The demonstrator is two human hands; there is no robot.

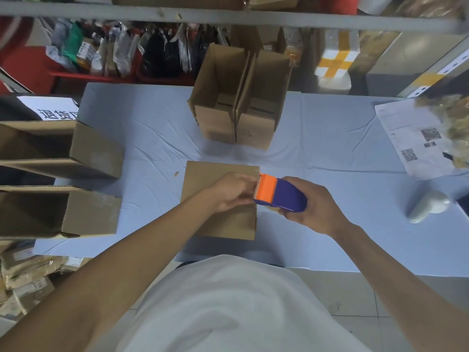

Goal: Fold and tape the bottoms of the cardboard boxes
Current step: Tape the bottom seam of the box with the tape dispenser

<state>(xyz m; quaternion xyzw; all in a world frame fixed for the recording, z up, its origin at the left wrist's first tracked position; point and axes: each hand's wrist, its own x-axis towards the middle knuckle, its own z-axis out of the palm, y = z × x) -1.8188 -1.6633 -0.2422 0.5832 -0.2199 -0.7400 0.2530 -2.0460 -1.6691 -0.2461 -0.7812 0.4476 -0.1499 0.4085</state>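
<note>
A cardboard box [203, 179] stands bottom-up on the table in front of me, its flaps folded flat. My left hand [229, 193] presses down on the right half of that bottom, fingers near the box's right edge. My right hand [311, 208] grips a blue and orange tape dispenser [279, 193], whose orange cutter end touches the box's right edge beside my left fingers. Two open boxes [238, 107] stand upright side by side at the back of the table.
The table [317, 138] has a pale blue cloth. Two boxes [61, 179] lie on their sides at the left edge. A printed sheet [411, 138] and a white handheld scanner [429, 207] lie at the right. Shelves with bags and parcels run behind.
</note>
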